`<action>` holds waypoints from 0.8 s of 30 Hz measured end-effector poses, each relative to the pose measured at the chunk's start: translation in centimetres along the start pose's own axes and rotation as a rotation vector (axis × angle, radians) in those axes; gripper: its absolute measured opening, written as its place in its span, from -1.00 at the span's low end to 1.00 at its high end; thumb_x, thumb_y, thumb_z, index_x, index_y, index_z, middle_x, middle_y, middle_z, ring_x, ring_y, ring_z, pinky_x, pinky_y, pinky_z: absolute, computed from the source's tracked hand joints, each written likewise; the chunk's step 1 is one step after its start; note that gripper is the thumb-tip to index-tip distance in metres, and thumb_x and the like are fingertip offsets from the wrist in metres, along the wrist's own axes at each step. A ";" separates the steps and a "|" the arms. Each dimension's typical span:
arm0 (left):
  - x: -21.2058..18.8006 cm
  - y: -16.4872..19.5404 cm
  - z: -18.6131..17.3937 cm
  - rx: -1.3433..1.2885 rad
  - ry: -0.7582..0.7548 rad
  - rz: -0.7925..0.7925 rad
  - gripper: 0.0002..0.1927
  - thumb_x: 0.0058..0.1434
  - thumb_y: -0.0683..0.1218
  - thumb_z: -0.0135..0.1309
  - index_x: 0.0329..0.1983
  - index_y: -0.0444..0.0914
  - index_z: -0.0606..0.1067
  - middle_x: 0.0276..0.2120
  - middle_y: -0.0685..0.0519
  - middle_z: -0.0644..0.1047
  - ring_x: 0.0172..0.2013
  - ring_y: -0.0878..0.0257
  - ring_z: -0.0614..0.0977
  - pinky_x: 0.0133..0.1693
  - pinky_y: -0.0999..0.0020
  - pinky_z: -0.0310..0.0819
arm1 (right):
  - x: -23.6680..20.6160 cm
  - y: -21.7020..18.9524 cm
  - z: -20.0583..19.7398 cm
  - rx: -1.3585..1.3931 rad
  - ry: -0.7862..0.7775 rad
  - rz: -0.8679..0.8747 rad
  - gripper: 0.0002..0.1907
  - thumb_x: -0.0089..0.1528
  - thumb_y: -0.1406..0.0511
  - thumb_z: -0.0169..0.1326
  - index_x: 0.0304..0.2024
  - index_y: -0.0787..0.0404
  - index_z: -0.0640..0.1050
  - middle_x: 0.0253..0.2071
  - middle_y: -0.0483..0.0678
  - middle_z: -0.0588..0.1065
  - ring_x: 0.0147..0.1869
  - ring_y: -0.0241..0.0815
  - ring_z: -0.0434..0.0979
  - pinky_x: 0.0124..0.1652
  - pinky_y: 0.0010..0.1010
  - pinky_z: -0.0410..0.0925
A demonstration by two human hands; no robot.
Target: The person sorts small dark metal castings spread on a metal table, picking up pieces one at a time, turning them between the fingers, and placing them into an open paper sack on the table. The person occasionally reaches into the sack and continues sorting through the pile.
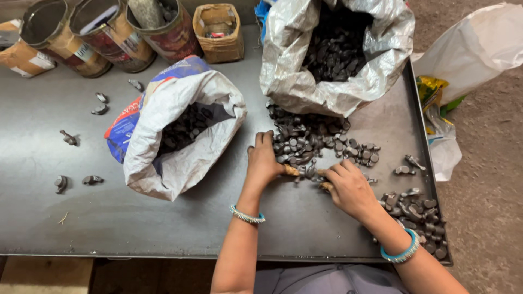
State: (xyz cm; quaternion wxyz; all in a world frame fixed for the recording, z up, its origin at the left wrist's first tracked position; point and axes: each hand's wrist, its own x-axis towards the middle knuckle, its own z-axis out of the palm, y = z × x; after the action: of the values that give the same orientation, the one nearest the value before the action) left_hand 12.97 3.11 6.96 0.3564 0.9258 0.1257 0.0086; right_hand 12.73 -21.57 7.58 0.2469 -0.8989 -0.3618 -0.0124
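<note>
Workshop: steel bench (65,218), sacks (180,158) of dark metal parts (310,141), dirt floor (490,163).

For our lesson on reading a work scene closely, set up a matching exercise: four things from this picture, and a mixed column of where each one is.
1 left hand
2 right hand
3 white sack
4 cardboard tins

a far left edge of the table
b left of both hands, lying open
c on the heap of dark metal parts
d beside the near right pile

Pairs: 1-c, 2-d, 3-b, 4-a
</note>
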 end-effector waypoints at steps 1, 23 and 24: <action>-0.9 0.0 0.6 -0.023 0.023 0.016 0.28 -0.53 0.07 0.61 0.33 -0.30 0.25 0.19 -0.15 0.37 0.11 -0.20 0.46 0.11 -0.04 0.37 | -0.8 -0.2 0.0 0.015 0.015 -0.014 -0.57 -0.04 0.43 0.22 -0.08 0.23 0.61 -0.22 0.00 0.52 -0.07 0.03 0.43 -0.03 -0.16 0.36; -13.3 3.3 5.2 -0.860 0.030 0.057 -0.64 0.27 -0.22 0.15 0.15 -0.26 0.60 -0.09 0.00 0.61 -0.11 0.26 0.64 -0.08 0.41 0.53 | -9.5 4.1 3.3 1.760 -0.150 0.839 -0.57 0.23 0.31 0.21 0.11 0.42 0.56 -0.15 0.03 0.61 -0.17 -0.18 0.59 -0.20 -0.37 0.47; -13.2 3.2 5.8 -0.944 -0.047 0.020 -0.64 0.28 -0.23 0.13 0.16 -0.29 0.59 -0.09 0.01 0.60 -0.11 0.30 0.63 -0.10 0.43 0.52 | -9.4 4.0 3.2 1.766 -0.156 0.847 -0.57 0.22 0.32 0.21 0.10 0.41 0.54 -0.14 0.02 0.60 -0.15 -0.18 0.59 -0.17 -0.35 0.48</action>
State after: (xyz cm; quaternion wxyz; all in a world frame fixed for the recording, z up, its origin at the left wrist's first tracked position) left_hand 1.55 -6.13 5.78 0.7408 0.6638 0.0911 0.0474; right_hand 7.89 -28.65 1.19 0.7897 -0.4449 0.0959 0.4113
